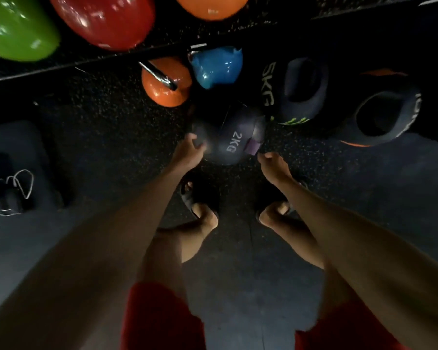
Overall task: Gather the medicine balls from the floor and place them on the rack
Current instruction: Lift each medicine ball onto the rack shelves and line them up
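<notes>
Fingers of the left hand (pixel 187 150) curve around the left flank of the 2KG medicine ball (pixel 232 138), touching it. The right hand (pixel 273 162) has its fingers curled inward just beside the ball's purple patch; motion blur leaves it unclear whether they touch it or hold anything. The dark purple ball sits on the floor directly ahead of the person's sandalled feet (pixel 200 198).

Black rubber flooring (pixel 99 122) flecked with pale specks covers the upper half of the view, and smoother grey floor (pixel 238 286) lies nearer the person. The room is dim. Just beyond the ball stand an orange kettlebell (pixel 166 92) and a blue kettlebell (pixel 216 69), side by side. To the right lie a dark 5KG ball (pixel 288 89) with hand cut-outs and, beside it, another dark ball (pixel 384 114) with orange markings.

Three glossy rounded shapes, a green one (pixel 15 29), a red one (pixel 104 18) and an orange one (pixel 213 6), are cut off by the top edge. The second dark ball's printed weight is too shadowed to read. At far left a dark blocky object with a white cord (pixel 13 190) is hard to make out. Red shorts (pixel 159 319) run out of view at the bottom.
</notes>
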